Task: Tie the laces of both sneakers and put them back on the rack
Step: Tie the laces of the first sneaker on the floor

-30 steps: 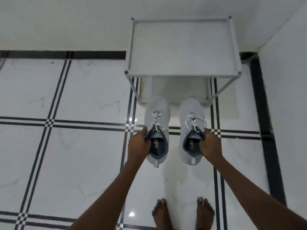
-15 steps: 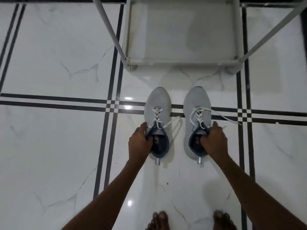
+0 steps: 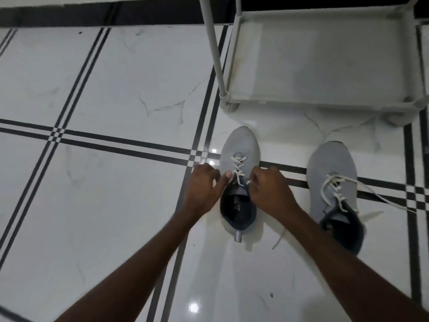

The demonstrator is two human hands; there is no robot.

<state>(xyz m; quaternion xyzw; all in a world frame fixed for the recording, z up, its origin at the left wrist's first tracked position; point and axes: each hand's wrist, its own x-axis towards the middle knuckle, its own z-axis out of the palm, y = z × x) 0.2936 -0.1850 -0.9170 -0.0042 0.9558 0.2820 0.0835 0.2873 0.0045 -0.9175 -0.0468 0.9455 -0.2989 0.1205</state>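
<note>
Two grey sneakers with white laces stand on the tiled floor in front of the rack. The left sneaker (image 3: 240, 147) is between my hands. My left hand (image 3: 203, 189) pinches one lace end at the shoe's left side. My right hand (image 3: 270, 194) pinches the other lace end at its right side, just above the dark opening. The right sneaker (image 3: 330, 168) stands alone further right, its laces untied and one long end (image 3: 383, 197) trailing over the floor to the right. The grey rack (image 3: 325, 99) stands beyond the shoes, its bottom shelf bare.
The floor is glossy white marble tile with black double stripes (image 3: 116, 142). A rack leg (image 3: 214, 47) rises at the upper centre. A black band (image 3: 92, 12) runs along the base of the wall at the top.
Both hands let go of the sneakers' collars. My right hand left the right sneaker and both hands now pinch the left sneaker's laces. The camera has dropped closer and shifted left.
</note>
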